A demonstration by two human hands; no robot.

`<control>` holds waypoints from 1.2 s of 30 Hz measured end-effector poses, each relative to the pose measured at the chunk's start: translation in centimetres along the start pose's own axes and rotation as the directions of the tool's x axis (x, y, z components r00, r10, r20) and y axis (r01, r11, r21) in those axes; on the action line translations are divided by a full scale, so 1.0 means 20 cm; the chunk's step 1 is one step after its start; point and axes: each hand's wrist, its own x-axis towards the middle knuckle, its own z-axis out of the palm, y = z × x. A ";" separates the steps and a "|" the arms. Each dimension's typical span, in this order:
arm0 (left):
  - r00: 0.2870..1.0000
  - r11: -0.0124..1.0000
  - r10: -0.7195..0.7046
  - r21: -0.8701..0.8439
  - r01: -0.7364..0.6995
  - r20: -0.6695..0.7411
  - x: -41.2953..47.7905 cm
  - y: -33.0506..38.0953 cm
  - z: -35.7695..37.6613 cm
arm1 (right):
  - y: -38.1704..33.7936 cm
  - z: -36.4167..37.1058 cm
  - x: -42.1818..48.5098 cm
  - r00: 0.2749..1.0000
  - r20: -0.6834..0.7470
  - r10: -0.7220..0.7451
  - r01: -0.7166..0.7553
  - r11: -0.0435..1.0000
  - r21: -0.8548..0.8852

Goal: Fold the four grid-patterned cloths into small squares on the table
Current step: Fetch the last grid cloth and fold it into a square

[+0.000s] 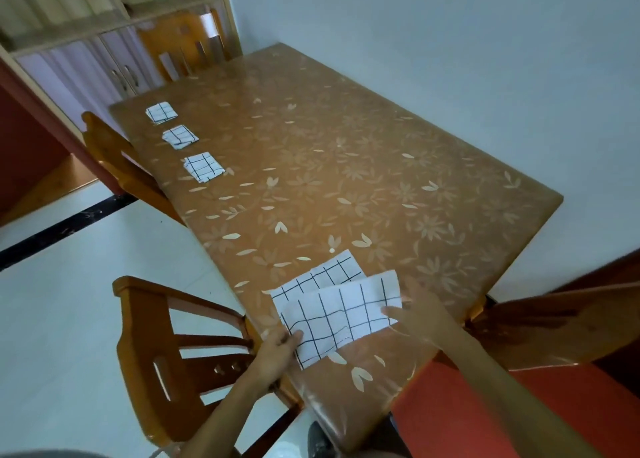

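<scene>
Left hand (277, 350) and right hand (417, 307) each pinch an end of the last cloth (341, 313), half-folded at the tabletop's (346, 180) near edge, and should likely align its corners before pressing the crease, matching the three squares (203, 167) beyond.

Layout from the wearer's seat. The table (346, 145) is stretching away from 6 toward 11 o'clock. The half-folded cloth (339, 305) is lying on its near left corner, with the left hand (277, 352) gripping the cloth's 7 o'clock corner and the right hand (420, 313) holding its 3 o'clock end. Toward 11 o'clock, the near folded square (203, 167), middle folded square (180, 136) and far folded square (161, 112) are sitting apart in a row along the left edge. The near chair (145, 336) is standing at the cloth's 9 o'clock, and the second chair (114, 159) is standing left of the squares.
</scene>
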 end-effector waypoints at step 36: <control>0.919 0.307 0.394 0.945 -0.113 -0.018 0.30 -0.15 0.13 | 0.26 0.34 0.14 0.999 0.038 0.006 -0.002 0.994 -0.105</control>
